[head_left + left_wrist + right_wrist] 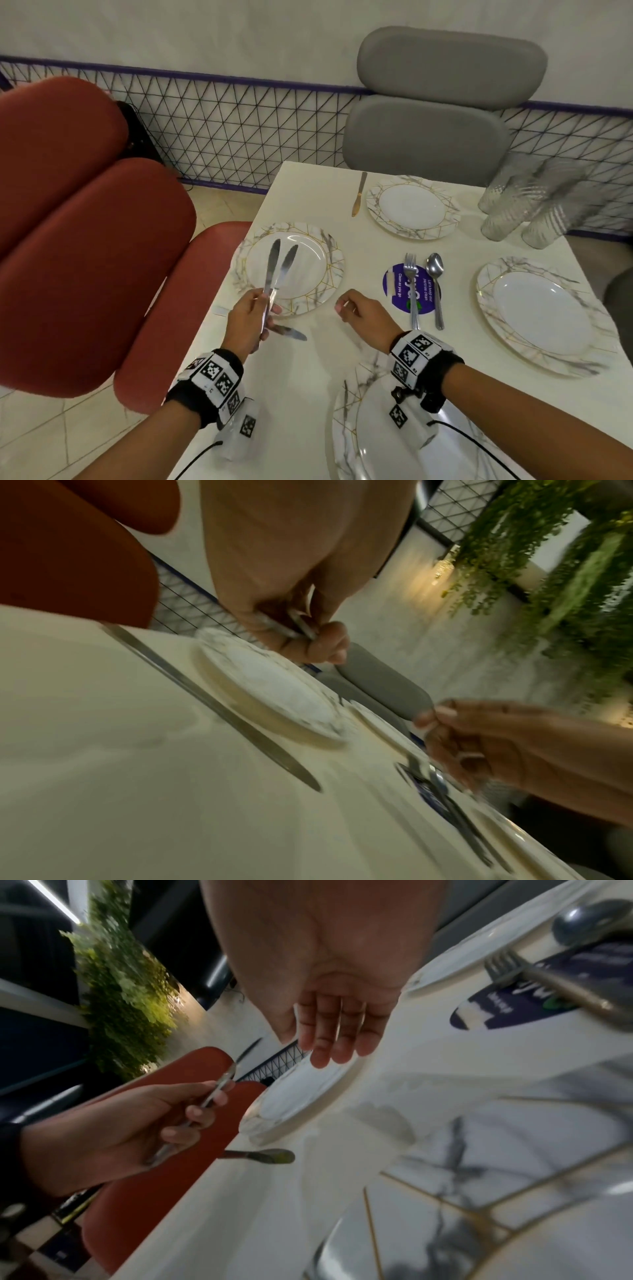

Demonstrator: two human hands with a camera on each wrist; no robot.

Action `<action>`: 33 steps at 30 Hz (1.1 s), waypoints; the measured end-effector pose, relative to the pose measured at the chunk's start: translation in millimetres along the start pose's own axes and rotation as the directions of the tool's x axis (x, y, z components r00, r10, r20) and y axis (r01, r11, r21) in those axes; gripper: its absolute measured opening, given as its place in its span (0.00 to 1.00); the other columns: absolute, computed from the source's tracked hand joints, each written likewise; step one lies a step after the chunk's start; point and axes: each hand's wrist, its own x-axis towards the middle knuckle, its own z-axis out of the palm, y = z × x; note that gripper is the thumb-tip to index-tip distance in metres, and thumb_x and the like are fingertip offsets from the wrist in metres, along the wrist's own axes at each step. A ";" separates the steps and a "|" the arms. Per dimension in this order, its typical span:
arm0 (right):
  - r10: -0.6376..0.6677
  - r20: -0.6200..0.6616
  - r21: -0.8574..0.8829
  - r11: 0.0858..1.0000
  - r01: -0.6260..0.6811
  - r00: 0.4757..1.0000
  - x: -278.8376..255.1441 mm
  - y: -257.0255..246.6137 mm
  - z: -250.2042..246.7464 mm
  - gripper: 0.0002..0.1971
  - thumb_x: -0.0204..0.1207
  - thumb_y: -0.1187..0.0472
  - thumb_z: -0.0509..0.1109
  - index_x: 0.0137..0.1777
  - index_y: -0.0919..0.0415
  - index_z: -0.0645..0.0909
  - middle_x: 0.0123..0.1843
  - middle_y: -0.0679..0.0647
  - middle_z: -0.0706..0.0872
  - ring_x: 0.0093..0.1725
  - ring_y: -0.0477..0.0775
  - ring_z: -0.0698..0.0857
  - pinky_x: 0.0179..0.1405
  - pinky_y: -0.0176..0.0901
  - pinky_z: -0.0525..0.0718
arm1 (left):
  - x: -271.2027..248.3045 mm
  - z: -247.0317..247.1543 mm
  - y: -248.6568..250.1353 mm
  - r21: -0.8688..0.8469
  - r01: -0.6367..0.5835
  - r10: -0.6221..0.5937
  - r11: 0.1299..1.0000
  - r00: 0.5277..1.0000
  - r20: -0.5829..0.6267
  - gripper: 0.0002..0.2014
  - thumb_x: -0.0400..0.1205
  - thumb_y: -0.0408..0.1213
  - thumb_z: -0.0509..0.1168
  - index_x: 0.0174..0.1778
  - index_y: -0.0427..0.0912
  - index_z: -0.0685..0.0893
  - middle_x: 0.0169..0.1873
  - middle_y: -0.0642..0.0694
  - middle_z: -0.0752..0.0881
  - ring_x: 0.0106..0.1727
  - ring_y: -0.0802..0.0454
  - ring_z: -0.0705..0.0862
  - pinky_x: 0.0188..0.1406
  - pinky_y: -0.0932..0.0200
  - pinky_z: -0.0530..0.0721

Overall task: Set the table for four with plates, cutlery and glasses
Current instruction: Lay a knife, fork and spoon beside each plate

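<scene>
Cutlery, held: two silver table knives [278,267], handles gripped together in the left hand [247,322], blades fanned apart above the marble-patterned gold-lined plate at the table's left edge [329,274].

Cutlery, laid: one silver knife [289,333] flat on the white table [308,394], just beside the left hand and the near rim of that left-edge plate; one gold-toned knife [358,194] near the far edge, just left of the far marble-patterned plate [412,207]; one silver fork [412,291] and one silver spoon [436,287] side by side mid-table, both lying over a round purple sticker [397,284].

Plates: four in total; besides the two above, a third marble-patterned plate at the right edge [548,315] and a fourth at the near edge [356,428], partly under the right wrist.

Glasses: cluster of clear ribbed tumblers [527,209] at the far right corner, blurred; count cannot be told.

Right hand [359,310]: holds nothing, fingers loosely curled inward, hovering over the table between the left-edge plate and the sticker.

Seating: red padded chair [78,219] off the left edge; grey padded chair [438,102] beyond the far edge.

Backdrop: dark wire-mesh fence [239,130] behind the chairs; hanging green foliage [565,574] in the wrist views.
</scene>
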 end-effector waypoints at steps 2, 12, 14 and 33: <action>-0.021 -0.047 0.051 0.998 0.024 0.999 -12.4 0.4 -12.1 0.11 0.81 0.55 0.62 0.58 0.60 0.74 0.42 0.49 0.80 0.36 0.45 0.77 0.42 0.38 0.76 | -15.6 31.8 6.3 -0.005 -0.012 0.012 1.000 0.997 0.081 0.10 0.86 0.40 0.56 0.52 0.38 0.80 0.35 0.41 0.86 0.19 0.56 0.75 0.19 0.62 0.74; 0.133 -0.315 0.502 0.863 0.047 0.940 -80.8 49.2 -92.1 0.21 0.72 0.76 0.69 0.58 0.55 0.68 0.45 0.50 0.77 0.36 0.46 0.79 0.30 0.28 0.81 | -97.4 178.1 24.9 0.035 -0.045 0.027 0.998 0.913 0.406 0.11 0.87 0.43 0.55 0.55 0.41 0.78 0.38 0.43 0.88 0.22 0.58 0.81 0.18 0.62 0.78; 0.198 -0.331 0.589 0.808 0.038 0.923 -97.6 64.0 -107.0 0.21 0.71 0.79 0.68 0.58 0.60 0.69 0.46 0.54 0.77 0.37 0.49 0.80 0.30 0.31 0.84 | -112.0 198.0 23.1 0.023 -0.028 0.013 0.999 0.880 0.475 0.10 0.87 0.41 0.54 0.54 0.41 0.78 0.39 0.41 0.88 0.26 0.56 0.83 0.21 0.60 0.83; 0.367 -0.151 0.241 0.914 -0.326 0.918 -216.7 182.7 -116.8 0.18 0.70 0.80 0.63 0.44 0.53 0.72 0.37 0.51 0.75 0.28 0.43 0.78 0.30 0.23 0.78 | -129.1 225.1 6.4 0.061 -0.040 0.001 0.997 0.842 0.539 0.12 0.87 0.39 0.55 0.61 0.36 0.76 0.43 0.40 0.89 0.30 0.52 0.88 0.29 0.56 0.89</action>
